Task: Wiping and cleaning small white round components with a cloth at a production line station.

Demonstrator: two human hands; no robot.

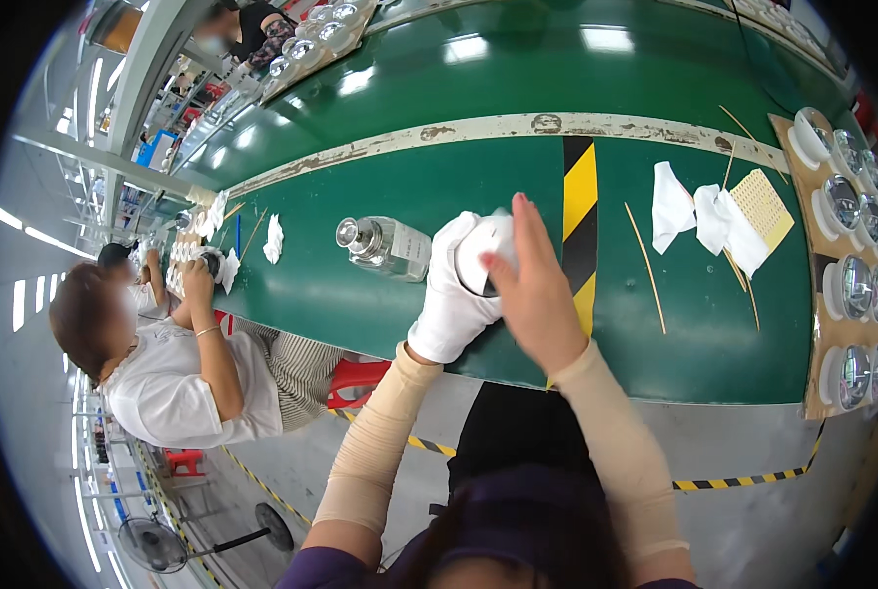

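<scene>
My left hand (446, 304), in a white glove, is wrapped round a round white part (485, 250) with a dark lower rim, above the green table. My bare right hand (540, 285) lies against the right side of that part. Its thumb reaches over the white face, and the other fingers stretch away from me. Slight blur shows at those fingertips. Left of the gloved hand, a clear glass bottle (400, 249) with a pale label and a metal pump top lies or leans toward the left; which one I cannot tell.
Thin wooden sticks (645, 267), white wipes (672, 206) and a yellowish dotted sheet (761, 208) lie at right. Beyond them is a board of clear domes with white rims (845, 201). A co-worker (179, 363) sits at left, near a crumpled wipe (274, 240). A pale ledge (410, 135) crosses the table.
</scene>
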